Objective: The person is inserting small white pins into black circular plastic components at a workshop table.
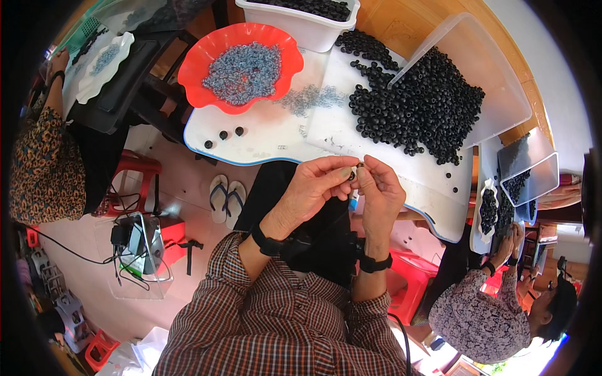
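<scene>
My left hand (320, 183) and my right hand (381, 189) meet in front of the table's near edge, fingertips pinched together. Between them sits a small black round part (351, 176), at my left thumb and fingers. My right thumb and forefinger close on something tiny at the same spot, too small to make out. Ahead on the white table lies a heap of similar black round parts (417, 100), some showing a hole. A red wavy-rimmed bowl (191, 74) holds many small clear pieces (243, 70), and more clear pieces (310, 99) are scattered beside it.
A clear plastic bin (501, 94) lies tipped behind the heap. At the back, a white tub (301, 28) holds black parts. Several loose black parts (223, 135) dot the table's left side. Other people work at left (47, 163) and right (480, 316). Sandals (227, 197) lie on the floor.
</scene>
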Demonstrator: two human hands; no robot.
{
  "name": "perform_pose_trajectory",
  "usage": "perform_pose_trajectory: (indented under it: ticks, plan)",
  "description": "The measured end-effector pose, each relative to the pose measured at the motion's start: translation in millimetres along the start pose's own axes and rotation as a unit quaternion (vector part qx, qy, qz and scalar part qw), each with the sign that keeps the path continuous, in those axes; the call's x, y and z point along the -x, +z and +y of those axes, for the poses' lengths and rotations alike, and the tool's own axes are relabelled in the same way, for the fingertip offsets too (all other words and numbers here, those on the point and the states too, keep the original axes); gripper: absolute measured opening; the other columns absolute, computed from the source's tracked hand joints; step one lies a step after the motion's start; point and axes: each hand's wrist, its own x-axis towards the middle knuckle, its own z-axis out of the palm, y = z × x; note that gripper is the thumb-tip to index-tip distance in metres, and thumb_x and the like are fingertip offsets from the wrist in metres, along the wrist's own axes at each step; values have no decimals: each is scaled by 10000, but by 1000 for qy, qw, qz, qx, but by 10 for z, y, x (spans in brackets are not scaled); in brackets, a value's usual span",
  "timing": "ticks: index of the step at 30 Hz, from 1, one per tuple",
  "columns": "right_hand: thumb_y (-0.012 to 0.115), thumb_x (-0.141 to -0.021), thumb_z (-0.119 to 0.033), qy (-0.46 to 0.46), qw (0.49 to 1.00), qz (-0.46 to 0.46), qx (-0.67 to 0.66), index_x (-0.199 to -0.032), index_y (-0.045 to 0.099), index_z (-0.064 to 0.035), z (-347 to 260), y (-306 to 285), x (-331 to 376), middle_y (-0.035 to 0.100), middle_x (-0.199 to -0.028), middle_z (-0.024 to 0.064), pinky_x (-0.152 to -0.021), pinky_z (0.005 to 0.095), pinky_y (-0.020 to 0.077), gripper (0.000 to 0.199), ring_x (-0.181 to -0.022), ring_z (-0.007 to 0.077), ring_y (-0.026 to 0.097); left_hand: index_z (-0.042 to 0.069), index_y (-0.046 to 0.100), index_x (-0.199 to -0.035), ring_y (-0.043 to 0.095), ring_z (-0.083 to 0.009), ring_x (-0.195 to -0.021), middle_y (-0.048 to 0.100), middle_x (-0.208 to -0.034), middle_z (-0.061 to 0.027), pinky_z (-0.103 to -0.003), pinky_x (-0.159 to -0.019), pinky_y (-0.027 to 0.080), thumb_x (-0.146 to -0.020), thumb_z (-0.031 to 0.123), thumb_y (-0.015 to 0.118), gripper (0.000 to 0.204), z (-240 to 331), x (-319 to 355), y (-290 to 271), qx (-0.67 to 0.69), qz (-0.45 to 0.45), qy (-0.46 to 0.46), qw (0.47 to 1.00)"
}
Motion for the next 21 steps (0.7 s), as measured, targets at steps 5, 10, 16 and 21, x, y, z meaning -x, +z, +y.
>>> perform_pose_trajectory:
  ticks: [5, 10, 16, 21]
  plan:
    - [634, -893, 13, 21, 1000, 5, -12, -1072, 637, 54, 14, 7, -23, 667, -888, 76, -650, 207, 504, 184, -727, 98, 617, -2, 610, -1212, 615, -118, -724, 659, -912, -68, -238, -668, 515, -946, 99, 586, 286, -4, -8, -14, 26, -5, -2, 1000]
    - [645, -879, 22, 32, 999, -6, -31, -1040, 658, 47, 20, -17, -28, 659, -895, 66, -651, 211, 484, 163, -734, 95, 612, -29, 610, -1197, 608, -117, -741, 653, -901, -74, -234, -665, 511, -950, 98, 577, 279, -4, -25, -25, 66, -15, -2, 998]
    - [678, -843, 35, -17, 1000, -3, 12, -983, 680, 26, -1, 12, 3, 602, -984, 28, -742, 224, 469, 140, -834, 97, 580, -53, 618, -1157, 601, -120, -749, 635, -862, -70, -228, -662, 513, -959, 95, 560, 254, 20, -24, 1, 101, 6, 6, 995]
    - [692, -828, 33, -41, 998, -12, 48, -963, 683, 10, -2, 24, 29, 600, -979, 31, -774, 225, 463, 137, -851, 96, 568, -50, 624, -1140, 602, -116, -728, 629, -834, -60, -221, -656, 515, -963, 102, 558, 243, 33, -14, 30, 97, 14, 6, 995]
